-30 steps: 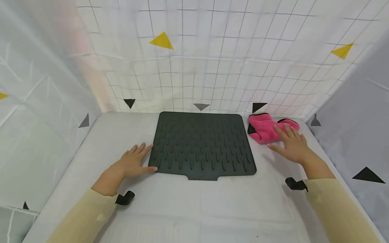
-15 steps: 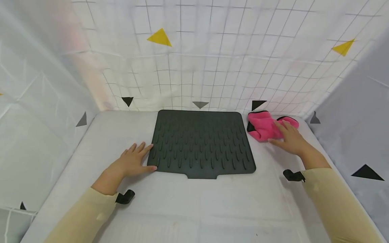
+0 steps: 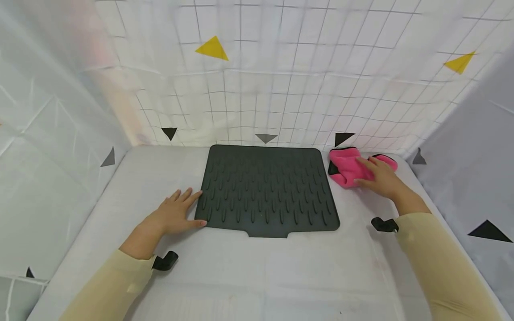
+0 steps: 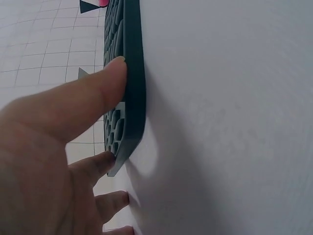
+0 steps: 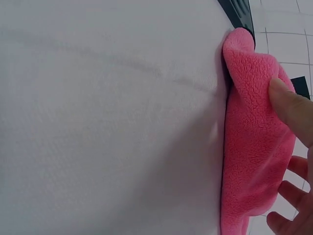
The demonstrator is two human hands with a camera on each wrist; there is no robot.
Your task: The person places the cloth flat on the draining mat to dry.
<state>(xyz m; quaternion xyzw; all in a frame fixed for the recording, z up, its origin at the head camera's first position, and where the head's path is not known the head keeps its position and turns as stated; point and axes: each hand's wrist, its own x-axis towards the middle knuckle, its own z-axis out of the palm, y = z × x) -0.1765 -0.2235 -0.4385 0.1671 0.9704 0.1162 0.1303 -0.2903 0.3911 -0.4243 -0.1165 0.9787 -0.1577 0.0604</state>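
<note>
- One pink fleece cloth [image 3: 346,169], black-edged and bunched up, lies at the far right of the table, just beside the mat's right edge.
- Right hand [image 3: 386,180] is over the cloth's right part. Thumb tip on the fleece, fingers spread and slightly bent; contact yes, closed grip no.
- Dark ridged mat [image 3: 267,189] lies flat, mid-table, tab toward the person.
- Left hand [image 3: 174,216] at the mat's near left corner: thumb on the edge, index at the side, other fingers off it. Flat and relaxed, not gripping.
- Step in hand, my read: getting hold of the cloth while the left steadies the mat.
- Next move calls for curling the right fingers into the fleece; soft and loose, so a shallow pinch could slip.
- Vs 1 s ago: right hand has reached farther over the cloth, fingers covering more of it. Left hand, mat and cloth look unmoved.
- White table [image 3: 265,276] under everything; grid-print curtain [image 3: 257,84] behind.
</note>
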